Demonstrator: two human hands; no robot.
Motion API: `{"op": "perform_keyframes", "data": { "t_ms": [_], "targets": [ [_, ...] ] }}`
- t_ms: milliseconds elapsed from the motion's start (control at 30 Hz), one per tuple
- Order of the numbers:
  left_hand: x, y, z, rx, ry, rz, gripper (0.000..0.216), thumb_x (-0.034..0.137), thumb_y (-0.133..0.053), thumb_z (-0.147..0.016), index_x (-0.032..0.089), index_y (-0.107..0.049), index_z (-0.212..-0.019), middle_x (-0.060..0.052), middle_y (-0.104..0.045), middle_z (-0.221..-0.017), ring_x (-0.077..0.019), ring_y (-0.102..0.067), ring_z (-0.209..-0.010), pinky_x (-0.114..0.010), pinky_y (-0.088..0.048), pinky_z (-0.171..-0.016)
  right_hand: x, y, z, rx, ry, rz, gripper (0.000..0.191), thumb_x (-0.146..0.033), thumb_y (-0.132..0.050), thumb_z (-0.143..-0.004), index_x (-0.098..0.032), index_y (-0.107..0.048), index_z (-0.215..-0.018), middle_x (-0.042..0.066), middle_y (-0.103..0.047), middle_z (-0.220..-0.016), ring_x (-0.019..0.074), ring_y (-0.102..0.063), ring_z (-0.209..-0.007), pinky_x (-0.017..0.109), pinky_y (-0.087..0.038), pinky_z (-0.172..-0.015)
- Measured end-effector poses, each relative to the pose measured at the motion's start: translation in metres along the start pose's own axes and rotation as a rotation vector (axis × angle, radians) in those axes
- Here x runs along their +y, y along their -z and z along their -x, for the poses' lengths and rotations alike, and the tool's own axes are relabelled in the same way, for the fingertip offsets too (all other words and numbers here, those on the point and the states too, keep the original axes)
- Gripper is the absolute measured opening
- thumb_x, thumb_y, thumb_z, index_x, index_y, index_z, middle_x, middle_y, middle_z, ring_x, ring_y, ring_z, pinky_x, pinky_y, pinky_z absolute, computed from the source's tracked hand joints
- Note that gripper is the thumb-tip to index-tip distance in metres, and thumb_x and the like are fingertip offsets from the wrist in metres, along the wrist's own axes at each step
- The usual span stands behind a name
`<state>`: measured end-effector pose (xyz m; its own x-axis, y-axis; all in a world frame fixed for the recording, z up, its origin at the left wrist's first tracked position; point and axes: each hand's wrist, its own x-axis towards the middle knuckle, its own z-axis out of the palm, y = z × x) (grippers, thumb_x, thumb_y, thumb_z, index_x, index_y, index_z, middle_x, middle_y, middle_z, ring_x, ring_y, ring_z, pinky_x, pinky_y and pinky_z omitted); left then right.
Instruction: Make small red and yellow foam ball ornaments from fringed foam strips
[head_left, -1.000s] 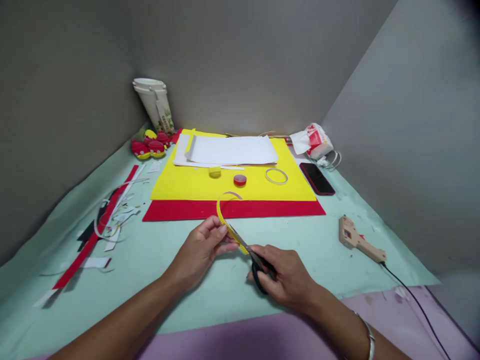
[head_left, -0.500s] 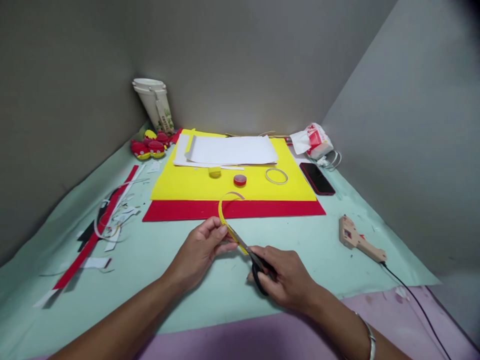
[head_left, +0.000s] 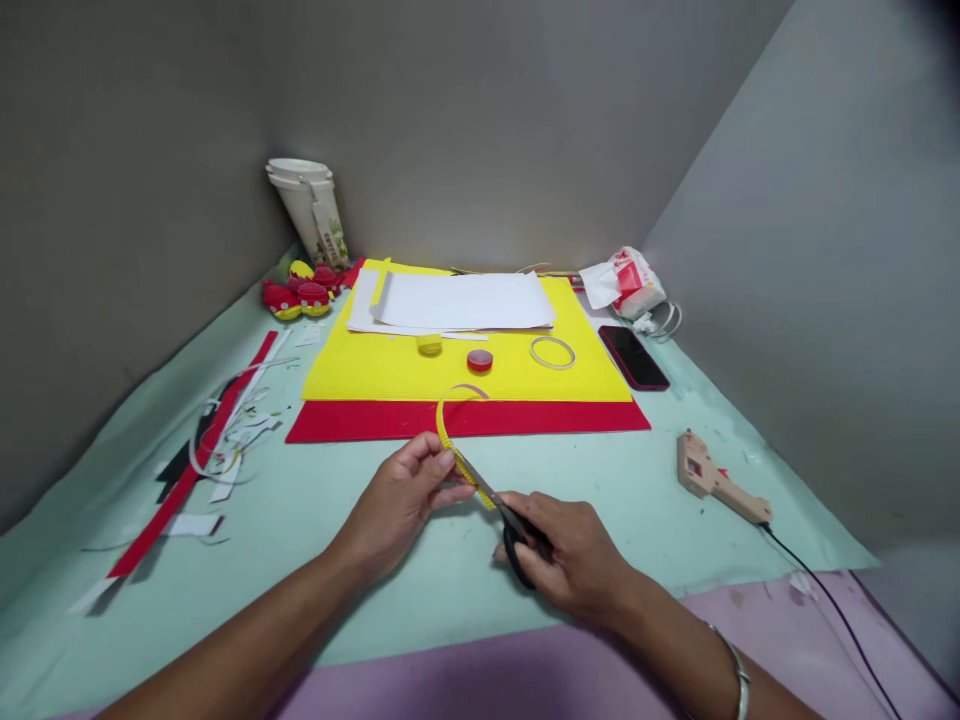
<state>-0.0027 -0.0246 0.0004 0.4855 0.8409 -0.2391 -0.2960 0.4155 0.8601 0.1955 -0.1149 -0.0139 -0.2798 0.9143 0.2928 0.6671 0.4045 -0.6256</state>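
Between the thumb and fingers of my left hand (head_left: 405, 497) is a narrow yellow strip (head_left: 442, 420), its free upper end curling over to the right. My right hand (head_left: 574, 555) is closed around the black handles of a pair of scissors (head_left: 499, 503). The scissor blades lie along the strip, close to my left fingertips. Whether the blades are fully closed I cannot tell. Beyond my hands a red sheet (head_left: 465, 420) lies partly under a yellow sheet (head_left: 360, 365). On the yellow sheet sit a small red roll (head_left: 480, 360), a small yellow roll (head_left: 430, 346) and a thin ring (head_left: 553, 353).
White paper (head_left: 465, 300) lies at the back. Red strip (head_left: 191, 470) and paper scraps (head_left: 247, 430) are on the left. A glue gun (head_left: 720, 480) with a cord, a phone (head_left: 634, 357) and a tissue pack (head_left: 637, 283) are on the right. A cup (head_left: 304, 205) stands back left.
Almost nothing differs. Both hands, the scissors and the yellow strip keep the same places; the view has shifted very slightly.
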Motion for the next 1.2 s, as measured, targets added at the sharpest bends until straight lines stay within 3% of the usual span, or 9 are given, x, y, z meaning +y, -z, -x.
{"op": "perform_keyframes", "data": {
  "t_ms": [633,1200],
  "targets": [
    [0.0022,-0.0012,0.0006,0.01,-0.023,-0.018,0.014,0.03,-0.064,-0.088,0.017,-0.061,-0.083,0.001,-0.061,-0.078,-0.011,-0.06,-0.077,-0.025,-0.058,-0.074,-0.0002,0.0001,0.0,-0.024,-0.035,0.022,0.034,-0.022,-0.059,-0.085,-0.021,-0.058,-0.119,-0.001,-0.06,-0.074,0.0123,-0.055,-0.062,0.022,-0.039,-0.06],
    [0.0002,-0.001,-0.0004,0.045,-0.044,0.011,0.017,0.029,-0.07,-0.083,0.017,-0.059,-0.079,0.001,-0.06,-0.077,-0.0103,-0.058,-0.077,-0.023,-0.057,-0.075,-0.0008,0.0004,-0.0002,-0.014,-0.001,0.044,0.035,-0.024,-0.055,-0.087,-0.019,-0.056,-0.122,0.0,-0.062,-0.075,0.0126,-0.056,-0.062,0.022,-0.041,-0.059]
  ]
}}
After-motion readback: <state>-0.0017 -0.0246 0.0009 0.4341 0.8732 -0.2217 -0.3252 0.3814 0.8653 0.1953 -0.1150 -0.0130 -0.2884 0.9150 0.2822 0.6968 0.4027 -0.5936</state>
